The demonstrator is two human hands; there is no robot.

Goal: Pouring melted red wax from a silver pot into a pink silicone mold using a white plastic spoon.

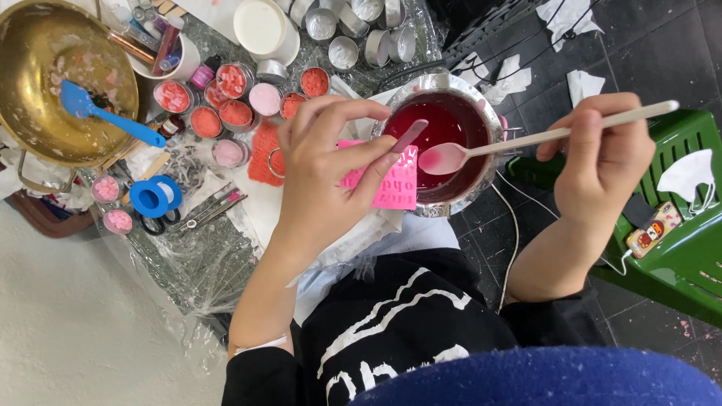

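My left hand [327,162] grips a pink rectangular mould [391,180] with raised letters, held against the near rim of a metal pot [492,154]. The pot holds red liquid [444,124]. My right hand [602,154] holds the long handle of a white spoon [526,140], whose pink-stained bowl sits over the red liquid next to the mould.
Several small tins [233,113] filled with red and pink wax stand on a plastic-covered surface. At the left are a brass bowl [37,128] with a blue spatula [105,113], and a blue tape roll [154,197]. Empty tins [353,34] sit at the top. A green chair [692,248] is at the right.
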